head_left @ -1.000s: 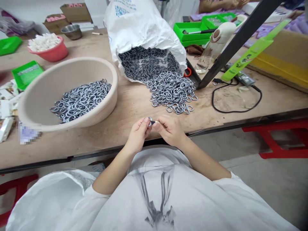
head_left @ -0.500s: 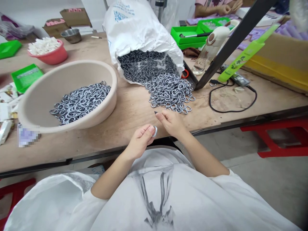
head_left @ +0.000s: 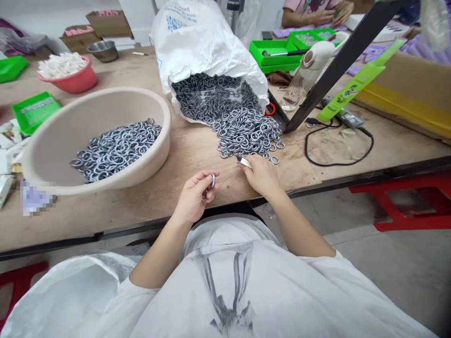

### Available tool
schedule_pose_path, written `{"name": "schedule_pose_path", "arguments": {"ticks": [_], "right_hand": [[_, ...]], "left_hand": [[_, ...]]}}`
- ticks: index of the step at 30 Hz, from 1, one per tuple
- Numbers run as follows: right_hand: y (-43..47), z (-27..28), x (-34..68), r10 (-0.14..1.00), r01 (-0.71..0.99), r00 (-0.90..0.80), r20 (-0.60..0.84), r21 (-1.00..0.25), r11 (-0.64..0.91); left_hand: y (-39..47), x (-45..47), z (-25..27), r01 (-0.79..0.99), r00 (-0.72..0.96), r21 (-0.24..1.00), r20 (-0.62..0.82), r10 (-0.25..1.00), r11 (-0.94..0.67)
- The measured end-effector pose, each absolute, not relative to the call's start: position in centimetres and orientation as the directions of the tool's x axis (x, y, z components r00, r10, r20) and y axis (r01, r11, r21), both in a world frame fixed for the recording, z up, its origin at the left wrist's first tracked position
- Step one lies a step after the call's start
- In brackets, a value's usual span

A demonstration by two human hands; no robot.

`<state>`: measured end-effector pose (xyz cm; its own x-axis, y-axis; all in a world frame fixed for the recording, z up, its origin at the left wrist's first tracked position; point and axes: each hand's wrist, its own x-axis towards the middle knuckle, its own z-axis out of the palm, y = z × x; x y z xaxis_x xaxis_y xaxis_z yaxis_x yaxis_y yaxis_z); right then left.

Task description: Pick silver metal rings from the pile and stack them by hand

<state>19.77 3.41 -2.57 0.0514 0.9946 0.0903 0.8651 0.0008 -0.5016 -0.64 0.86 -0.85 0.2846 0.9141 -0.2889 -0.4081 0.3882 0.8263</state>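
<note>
One grey ring (head_left: pixel 213 180) is being held above the near edge of the surface (head_left: pixel 192 145), around the middle of this edge. The fingers of the left hand (head_left: pixel 193 197) are pinching it with the thumb; whether a second ring is hiding in the palm, I cannot tell. The right hand (head_left: pixel 262 176) is gripping a small pale piece (head_left: pixel 244 162) with a dark end, its fingers pressing together around it.

As I am judging, the step in hand is concerning a single ring, and the hands are standing apart. The next move would be calling for a steady pinch and careful guiding of the dark end, since the loose pile (head_left: pixel 248 134) is lying just beside.

Behind, this pile is spilling from the mouth of a white sack (head_left: pixel 211 47), which is lying on its side toward the far edge and is containing many more rings. Toward the left edge, a beige basin (head_left: pixel 105 92) is holding a heap of rings (head_left: pixel 120 148). Near the far left corner, a red bowl (head_left: pixel 79 83) is carrying white pieces (head_left: pixel 61 65), while a green tray (head_left: pixel 21 121) is holding small clear parts
</note>
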Motion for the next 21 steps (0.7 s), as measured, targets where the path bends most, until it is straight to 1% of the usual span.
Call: {"name": "schedule_pose_path", "arguments": {"ticks": [1, 2, 3, 4, 5, 6, 7, 8, 10, 14, 16, 18, 21], "right_hand": [[3.2, -2.4, 19.5, 0.996, 0.745, 0.01, 0.084, -0.665, 0.049], [2.9, -2.2, 19.1, 0.997, 0.573, -0.04, 0.069, -0.816, 0.08], [2.5, -2.0, 18.7, 0.994, 0.37, -0.097, 0.043, -0.926, 0.077], [2.2, -1.8, 18.2, 0.988, 0.176, -0.156, 0.01, -0.984, 0.037], [1.8, -1.5, 17.8, 0.977, 0.017, -0.211, -0.025, -1.0, -0.022], [1.5, -1.3, 17.3, 0.965, -0.095, -0.257, -0.058, -0.992, -0.085], [1.1, -1.0, 16.7, 0.952, -0.166, -0.293, -0.086, -0.976, -0.139], [0.8, -0.9, 16.3, 0.944, -0.212, -0.312, -0.104, -0.961, -0.176], [0.4, -0.7, 15.3, 0.947, -0.255, -0.3, -0.114, -0.947, -0.195], [-0.2, -0.7, 14.0, 0.978, -0.25, -0.194, -0.075, -0.96, -0.123], [-0.4, -0.9, 13.6, 0.981, -0.246, -0.183, -0.065, -0.963, -0.109], [-0.5, -1.1, 13.4, 0.976, -0.262, -0.204, -0.077, -0.956, -0.13], [-0.5, -1.5, 13.2, 0.969, -0.293, -0.228, -0.097, -0.942, -0.163]], "left_hand": [[0.9, -0.6, -0.8, -0.411, 0.278, 0.82, -0.304, 0.911, 0.399], [0.9, -0.5, -0.8, -0.412, 0.275, 0.814, -0.317, 0.908, 0.409], [0.9, -0.4, -0.8, -0.409, 0.273, 0.813, -0.324, 0.906, 0.414], [0.8, -0.3, -0.9, -0.401, 0.27, 0.819, -0.323, 0.907, 0.411], [0.7, -0.1, -1.0, -0.386, 0.265, 0.832, -0.312, 0.912, 0.397], [0.5, 0.1, -1.2, -0.366, 0.26, 0.852, -0.291, 0.92, 0.374], [0.4, 0.2, -1.4, -0.343, 0.257, 0.876, -0.259, 0.931, 0.338], [0.3, 0.4, -1.7, -0.318, 0.254, 0.902, -0.215, 0.943, 0.291], [0.1, 0.6, -2.3, -0.273, 0.247, 0.943, -0.122, 0.961, 0.19], [-0.1, 0.6, -3.2, -0.157, 0.188, 0.987, 0.004, 0.982, 0.026], [-0.4, 0.4, -3.2, -0.065, 0.126, 0.995, 0.081, 0.989, -0.073], [-0.7, 0.2, -3.0, 0.021, 0.057, 0.986, 0.165, 0.985, -0.166], [-1.1, 0.0, -2.6, 0.087, -0.014, 0.966, 0.245, 0.969, -0.243]]}}
